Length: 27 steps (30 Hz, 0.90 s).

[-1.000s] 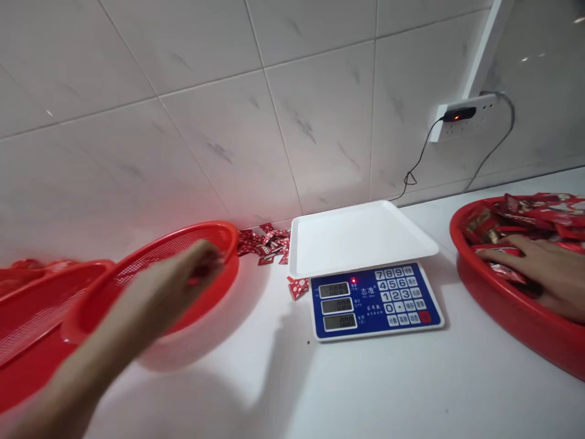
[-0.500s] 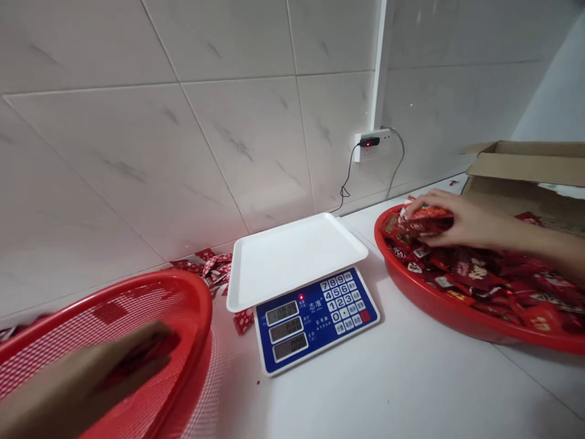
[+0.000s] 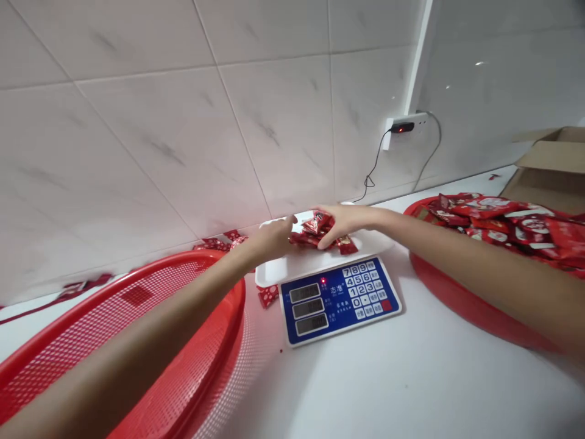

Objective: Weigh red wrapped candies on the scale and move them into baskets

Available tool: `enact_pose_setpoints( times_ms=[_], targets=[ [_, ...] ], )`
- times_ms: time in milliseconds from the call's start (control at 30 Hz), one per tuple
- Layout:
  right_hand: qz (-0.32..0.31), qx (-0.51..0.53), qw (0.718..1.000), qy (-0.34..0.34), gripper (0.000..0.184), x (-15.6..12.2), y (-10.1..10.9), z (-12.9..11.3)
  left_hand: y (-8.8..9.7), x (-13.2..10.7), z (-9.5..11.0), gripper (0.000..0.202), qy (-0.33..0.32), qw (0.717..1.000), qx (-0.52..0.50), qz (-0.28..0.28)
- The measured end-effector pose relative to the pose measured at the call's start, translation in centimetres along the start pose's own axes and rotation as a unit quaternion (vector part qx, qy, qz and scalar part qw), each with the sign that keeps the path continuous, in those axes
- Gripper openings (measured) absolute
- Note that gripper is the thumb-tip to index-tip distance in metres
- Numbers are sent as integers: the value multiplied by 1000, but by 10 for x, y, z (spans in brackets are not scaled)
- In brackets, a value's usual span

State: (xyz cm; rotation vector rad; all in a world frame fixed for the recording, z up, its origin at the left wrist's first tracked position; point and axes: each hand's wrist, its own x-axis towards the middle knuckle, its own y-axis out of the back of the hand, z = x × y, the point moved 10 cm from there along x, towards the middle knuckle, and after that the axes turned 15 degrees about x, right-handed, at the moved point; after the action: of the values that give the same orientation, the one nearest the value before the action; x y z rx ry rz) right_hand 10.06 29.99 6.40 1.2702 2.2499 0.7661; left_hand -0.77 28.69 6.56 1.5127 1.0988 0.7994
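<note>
On the scale's white tray (image 3: 286,267): small pile of red foil packets (image 3: 319,231), long axis running roughly left-right across the tray, top packet tilted up toward the wall. My left hand (image 3: 269,239) comes in from the left, fingers pressed together, tips pointing right at the pile's left end. My right hand (image 3: 345,224) comes in from the right, fingers together and curved down over the pile, tips pointing at the tray. Can't tell if either hand is pinching. Digital scale (image 3: 339,302) sits between red mesh basket (image 3: 137,294) on the left and red tub (image 3: 450,292) heaped with packets on the right. Cardboard box (image 3: 548,167) behind the tub.
</note>
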Motion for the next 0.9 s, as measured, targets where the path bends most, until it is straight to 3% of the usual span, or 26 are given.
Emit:
enact_pose_setpoints(
  times_ms=[67, 167, 267, 367, 433, 533, 767, 900],
  targets=[
    [29, -33, 999, 7, 95, -20, 18, -3, 4, -16, -13, 56, 9, 1000, -12, 7],
    [98, -93, 991, 15, 77, -65, 62, 5, 19, -48, -33, 48, 32, 998, -38, 35],
    [111, -144, 981, -62, 70, -110, 101, 52, 38, -83, -48, 39, 49, 993, -71, 79],
    [90, -194, 965, -151, 75, -149, 121, 110, 43, -114, -53, 37, 47, 990, -108, 82],
    [76, -209, 961, -163, 82, -165, 119, 135, 41, -130, -57, 38, 55, 990, -111, 72],
    [76, -235, 958, -145, 80, -172, 109, 149, 33, -145, -63, 38, 75, 993, -74, 57],
    [94, -323, 934, -118, 31, -157, 96, 153, 14, -151, -57, 36, 74, 995, -65, 20],
    [88, -352, 921, -144, 42, -163, 86, 158, 2, -151, -46, 38, 48, 994, -96, -6]
  ],
)
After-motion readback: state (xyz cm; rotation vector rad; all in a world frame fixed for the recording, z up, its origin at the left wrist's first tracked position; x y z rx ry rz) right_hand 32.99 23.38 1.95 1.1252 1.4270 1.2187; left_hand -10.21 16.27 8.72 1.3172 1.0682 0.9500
